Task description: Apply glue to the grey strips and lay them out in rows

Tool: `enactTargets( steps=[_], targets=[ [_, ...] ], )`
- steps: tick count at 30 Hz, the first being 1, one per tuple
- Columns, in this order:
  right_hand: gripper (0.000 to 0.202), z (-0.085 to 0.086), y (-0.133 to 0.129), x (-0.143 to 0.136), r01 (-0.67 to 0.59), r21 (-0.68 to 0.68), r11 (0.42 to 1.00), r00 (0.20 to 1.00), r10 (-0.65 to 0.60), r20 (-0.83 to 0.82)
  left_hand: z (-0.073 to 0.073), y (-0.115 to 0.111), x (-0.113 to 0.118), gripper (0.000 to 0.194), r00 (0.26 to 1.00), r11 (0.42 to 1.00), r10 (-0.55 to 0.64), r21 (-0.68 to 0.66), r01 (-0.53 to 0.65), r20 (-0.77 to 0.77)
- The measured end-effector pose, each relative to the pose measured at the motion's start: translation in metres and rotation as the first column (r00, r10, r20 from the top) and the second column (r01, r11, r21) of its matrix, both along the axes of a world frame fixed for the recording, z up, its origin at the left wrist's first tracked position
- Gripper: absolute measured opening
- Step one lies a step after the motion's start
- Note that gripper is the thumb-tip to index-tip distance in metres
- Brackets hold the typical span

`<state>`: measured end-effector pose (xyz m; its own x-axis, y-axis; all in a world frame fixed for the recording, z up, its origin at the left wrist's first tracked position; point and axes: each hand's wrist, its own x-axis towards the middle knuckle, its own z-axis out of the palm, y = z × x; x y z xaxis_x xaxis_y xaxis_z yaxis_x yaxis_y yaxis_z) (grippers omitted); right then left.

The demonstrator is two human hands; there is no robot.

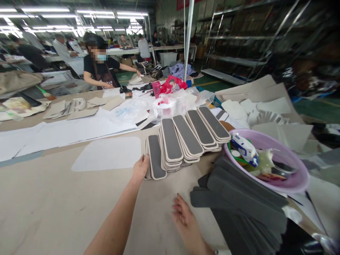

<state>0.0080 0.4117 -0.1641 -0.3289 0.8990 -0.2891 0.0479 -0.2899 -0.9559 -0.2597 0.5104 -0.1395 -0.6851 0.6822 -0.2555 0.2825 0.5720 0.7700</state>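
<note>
My left hand [140, 167] is closed on the left edge of the nearest stack of long grey panels with pale borders [157, 156]; some of its fingertips are hidden against the stack. More stacks of the same rounded panels [172, 139] stand in a slanting row to the right of it, some fanned out. Slightly blurred, my right hand [184, 216] hovers over the table with its fingers apart and nothing in it. Just right of that hand lies a heap of loose dark grey strips [239, 191].
A lilac basin [302, 177] with packets and odds and ends stands at the right. White sheets [66, 129], a clear plastic bag [170, 106] and a pink cup [156, 89] lie or stand farther back. Across the table works a masked person [99, 67].
</note>
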Motion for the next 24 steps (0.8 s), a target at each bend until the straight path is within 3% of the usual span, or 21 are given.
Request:
enactTargets(
  steps=[3,8,17,24],
  targets=[
    [0.058,0.005,0.024,-0.024,0.061,0.112,0.992,0.998,-0.064,0.025,-0.005,-0.003,0.008,0.073,1.0,1.0,-0.017,-0.004,0.017,0.004],
    [0.048,0.009,0.058,-0.07,0.17,0.13,0.977,0.985,-0.171,-0.002,-0.004,-0.004,0.013,0.086,0.999,0.999,-0.046,-0.015,0.046,0.012],
    [0.041,0.004,0.06,-0.114,0.13,0.189,0.973,0.978,-0.157,0.137,0.001,-0.009,0.011,0.068,0.997,0.999,-0.033,0.033,0.031,0.071],
    [0.042,0.018,0.052,-0.136,0.009,0.267,0.964,0.948,-0.093,0.304,-0.001,-0.014,0.001,0.046,0.987,0.993,-0.015,0.118,-0.004,0.163]
  ],
)
